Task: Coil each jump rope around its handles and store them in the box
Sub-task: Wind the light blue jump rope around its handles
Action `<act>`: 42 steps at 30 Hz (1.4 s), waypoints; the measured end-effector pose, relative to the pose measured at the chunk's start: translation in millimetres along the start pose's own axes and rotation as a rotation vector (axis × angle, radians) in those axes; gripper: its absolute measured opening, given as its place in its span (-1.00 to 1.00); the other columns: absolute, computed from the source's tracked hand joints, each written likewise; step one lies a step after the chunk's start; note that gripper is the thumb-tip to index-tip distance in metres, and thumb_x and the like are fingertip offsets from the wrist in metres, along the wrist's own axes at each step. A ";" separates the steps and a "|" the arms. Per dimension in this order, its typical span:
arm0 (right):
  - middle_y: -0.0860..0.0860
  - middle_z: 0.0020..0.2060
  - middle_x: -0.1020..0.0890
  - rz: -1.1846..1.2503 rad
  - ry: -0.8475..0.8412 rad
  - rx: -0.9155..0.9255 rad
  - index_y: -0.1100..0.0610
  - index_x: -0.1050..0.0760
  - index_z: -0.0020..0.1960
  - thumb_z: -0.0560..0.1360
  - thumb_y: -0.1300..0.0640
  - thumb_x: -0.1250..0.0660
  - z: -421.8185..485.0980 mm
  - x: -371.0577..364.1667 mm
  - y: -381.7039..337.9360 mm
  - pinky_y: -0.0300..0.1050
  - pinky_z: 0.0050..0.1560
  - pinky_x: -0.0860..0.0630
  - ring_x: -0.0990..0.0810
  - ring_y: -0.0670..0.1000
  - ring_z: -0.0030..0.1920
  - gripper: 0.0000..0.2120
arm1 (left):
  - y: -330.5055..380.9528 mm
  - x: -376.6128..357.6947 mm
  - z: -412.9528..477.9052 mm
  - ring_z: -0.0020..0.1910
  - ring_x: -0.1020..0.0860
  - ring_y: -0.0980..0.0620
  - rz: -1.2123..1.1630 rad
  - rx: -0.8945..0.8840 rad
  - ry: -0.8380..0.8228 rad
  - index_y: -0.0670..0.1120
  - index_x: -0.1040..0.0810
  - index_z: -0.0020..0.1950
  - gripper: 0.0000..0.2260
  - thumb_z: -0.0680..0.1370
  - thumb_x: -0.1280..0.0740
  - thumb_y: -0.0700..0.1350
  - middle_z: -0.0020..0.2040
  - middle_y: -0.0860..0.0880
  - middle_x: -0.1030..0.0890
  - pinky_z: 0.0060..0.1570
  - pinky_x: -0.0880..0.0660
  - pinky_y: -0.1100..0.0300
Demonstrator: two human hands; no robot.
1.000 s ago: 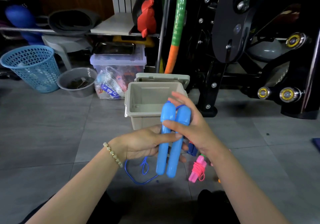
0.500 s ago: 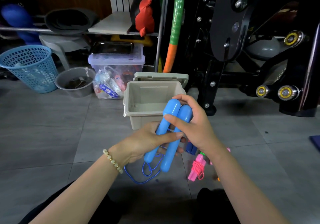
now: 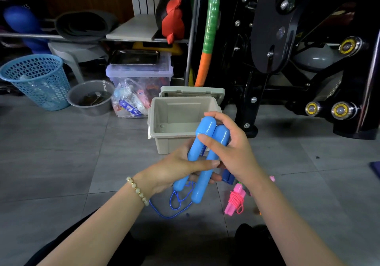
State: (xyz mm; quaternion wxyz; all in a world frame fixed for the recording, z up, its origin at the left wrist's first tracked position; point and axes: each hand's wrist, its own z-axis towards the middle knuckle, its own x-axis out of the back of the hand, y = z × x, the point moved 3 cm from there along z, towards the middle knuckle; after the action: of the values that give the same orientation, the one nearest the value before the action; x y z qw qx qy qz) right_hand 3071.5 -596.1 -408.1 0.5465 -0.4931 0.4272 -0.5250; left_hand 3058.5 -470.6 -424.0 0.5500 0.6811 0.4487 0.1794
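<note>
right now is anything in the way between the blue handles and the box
Nothing visible is. The left hand and right hand hold the blue handles just in front of the open box, whose lid sits behind it. The blue cord hangs uncoiled toward the floor, though.

Floor (image 3: 61, 163) was grey tile. An open beige box (image 3: 174, 146) sat on it mid-frame, with a coiled pink jump rope (image 3: 235, 201) nearer, off to its right. Over on the left: blue mesh basket (image 3: 39, 84), grey basin (image 3: 90, 101) just beside it, then a clear storage bin (image 3: 139, 74).
</note>
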 end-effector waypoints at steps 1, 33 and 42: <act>-0.09 -0.21 -0.56 0.002 -0.003 -0.006 0.08 -0.47 0.18 0.43 0.27 -0.41 -0.2 -0.1 0.9 -0.30 -0.25 -0.52 -0.55 -0.12 -0.27 -0.65 | 0.3 -0.7 -0.8 -0.10 -0.68 -0.11 -0.025 0.029 -0.036 -0.11 -0.45 0.19 -0.73 0.50 -0.36 -0.18 0.01 -0.13 -0.69 -0.14 -0.60 0.14; -0.09 0.02 -0.56 -0.069 0.139 0.158 0.05 -0.45 0.22 0.40 0.20 -0.45 7.7 17.9 -1.6 -0.36 -0.01 -0.46 -0.55 -0.20 0.00 -0.58 | -3.9 10.0 7.7 -0.47 -0.34 0.13 0.165 0.033 0.016 -0.16 -0.56 0.07 -0.80 0.57 -0.29 -0.06 -0.38 0.05 -0.43 -0.44 -0.35 0.32; -0.15 -0.25 -0.63 0.250 -0.306 -0.230 0.04 -0.48 0.02 0.11 -0.57 -0.26 -28.8 -33.0 19.3 -0.21 0.09 -0.51 -0.61 -0.14 -0.12 -0.22 | 21.2 5.4 -27.1 -0.48 -0.31 0.14 -0.161 -0.202 0.150 -0.10 -0.52 -0.06 -0.86 0.56 -0.26 -0.04 -0.39 0.05 -0.40 -0.49 -0.31 0.35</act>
State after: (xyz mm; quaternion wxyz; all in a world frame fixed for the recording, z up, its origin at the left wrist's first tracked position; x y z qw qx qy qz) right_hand 3043.3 -566.6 -433.1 0.6058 -0.5694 0.4542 -0.3201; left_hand 3050.1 -450.1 -397.1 0.5930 0.5689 0.5215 0.2294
